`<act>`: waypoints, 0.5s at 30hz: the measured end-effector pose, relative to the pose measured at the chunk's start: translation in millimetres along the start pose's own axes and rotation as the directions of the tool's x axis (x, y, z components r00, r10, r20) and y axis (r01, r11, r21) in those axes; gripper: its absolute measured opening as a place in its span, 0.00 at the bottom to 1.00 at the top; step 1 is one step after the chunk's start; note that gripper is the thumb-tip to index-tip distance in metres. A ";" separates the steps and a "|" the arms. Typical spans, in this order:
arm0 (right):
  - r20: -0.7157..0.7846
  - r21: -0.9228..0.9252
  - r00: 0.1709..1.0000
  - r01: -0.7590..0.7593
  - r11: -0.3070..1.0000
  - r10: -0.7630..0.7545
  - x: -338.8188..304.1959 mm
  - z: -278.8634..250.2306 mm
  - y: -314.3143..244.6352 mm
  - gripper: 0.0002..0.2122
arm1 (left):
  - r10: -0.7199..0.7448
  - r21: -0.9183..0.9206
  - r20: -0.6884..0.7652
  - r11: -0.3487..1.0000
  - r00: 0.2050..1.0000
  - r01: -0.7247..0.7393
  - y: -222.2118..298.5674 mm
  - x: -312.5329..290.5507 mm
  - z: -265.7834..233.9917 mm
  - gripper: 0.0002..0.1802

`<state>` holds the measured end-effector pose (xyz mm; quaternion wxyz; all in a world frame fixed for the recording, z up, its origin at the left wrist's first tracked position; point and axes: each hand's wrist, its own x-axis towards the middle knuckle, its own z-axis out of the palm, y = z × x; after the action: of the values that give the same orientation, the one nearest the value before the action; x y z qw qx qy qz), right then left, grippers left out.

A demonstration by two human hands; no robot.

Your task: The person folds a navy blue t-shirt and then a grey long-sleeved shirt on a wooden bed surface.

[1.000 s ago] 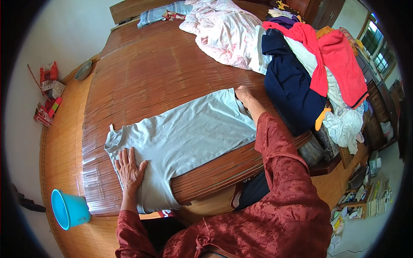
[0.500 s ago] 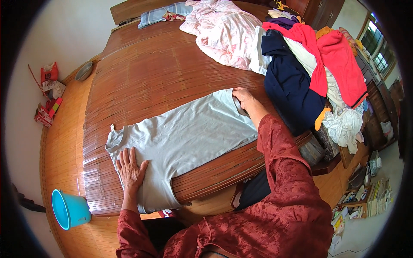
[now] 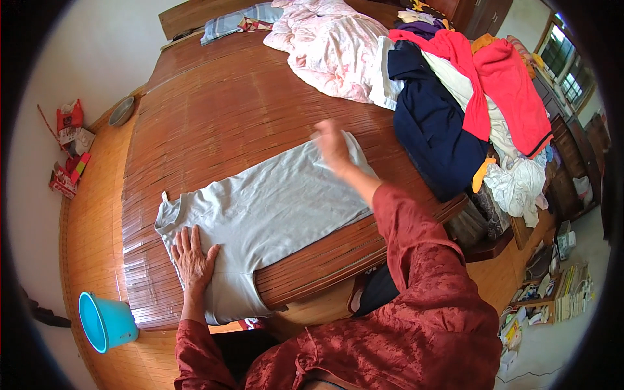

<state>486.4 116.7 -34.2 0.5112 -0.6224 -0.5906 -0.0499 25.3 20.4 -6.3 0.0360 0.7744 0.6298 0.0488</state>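
A light grey T-shirt (image 3: 260,208) lies spread on the brown slatted mat (image 3: 214,117) of the bed. Its collar end points left and its hem points right, while one sleeve hangs over the near edge of the bed. Flat on the shirt just below the collar rests my left hand (image 3: 194,260), fingers stretched. Over the far part of the shirt near the hem is my right hand (image 3: 333,148), its fingers smeared by motion, so whether it touches or grips the cloth cannot be told.
A pink patterned quilt (image 3: 331,52) lies at the far side. To the right are piled clothes, with a navy garment (image 3: 432,123) and a red one (image 3: 510,91). On the floor at left stand a turquoise bucket (image 3: 110,322) and a metal basin (image 3: 121,112).
My right hand has come away from the far hem corner and moved left over the shirt. My left hand stays flat in place. The whole view has shifted slightly.
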 end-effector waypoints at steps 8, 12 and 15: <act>0.825 -0.231 0.563 0.403 0.885 -0.042 -59.3 15.4 -96.5 0.31 | -0.014 0.055 0.014 0.998 1.000 0.013 -3.8 -1.8 1.6 0.46; 0.609 -0.592 0.720 0.134 0.795 0.332 -30.5 -55.8 3.7 0.34 | -0.005 0.040 0.014 0.999 1.000 0.005 -2.9 -2.1 1.2 0.46; 0.423 -0.686 0.754 -0.097 0.721 0.503 -30.0 -114.1 63.4 0.33 | 0.014 0.009 -0.001 1.000 1.000 -0.014 5.8 0.3 -1.3 0.46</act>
<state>589.2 30.9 -36.9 0.0688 -0.8310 -0.5507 0.0387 30.8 19.5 -4.3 0.0316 0.7789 0.6247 0.0466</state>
